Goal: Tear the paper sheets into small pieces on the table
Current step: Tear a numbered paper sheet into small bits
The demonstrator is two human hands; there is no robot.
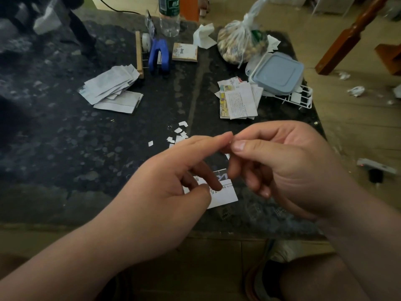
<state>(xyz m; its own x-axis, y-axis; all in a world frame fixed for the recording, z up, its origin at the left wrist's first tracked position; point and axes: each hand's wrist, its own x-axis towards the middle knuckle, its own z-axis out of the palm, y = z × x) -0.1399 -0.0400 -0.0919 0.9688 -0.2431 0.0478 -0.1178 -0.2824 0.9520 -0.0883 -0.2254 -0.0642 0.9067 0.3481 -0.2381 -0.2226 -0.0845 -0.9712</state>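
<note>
My left hand pins a white printed paper piece between thumb and lower fingers above the dark table's near edge. Its index fingertip meets the thumb tip of my right hand; whether a tiny scrap is pinched there I cannot tell. Several small torn bits lie on the table just beyond my fingers. One stack of folded paper sheets rests at the left, and another stack of printed sheets lies at the right.
At the back stand a blue stapler, a plastic bottle, a small notepad, a tied plastic bag of nuts and a blue-lidded box on a white wire rack. Crumpled paper litters the floor at right.
</note>
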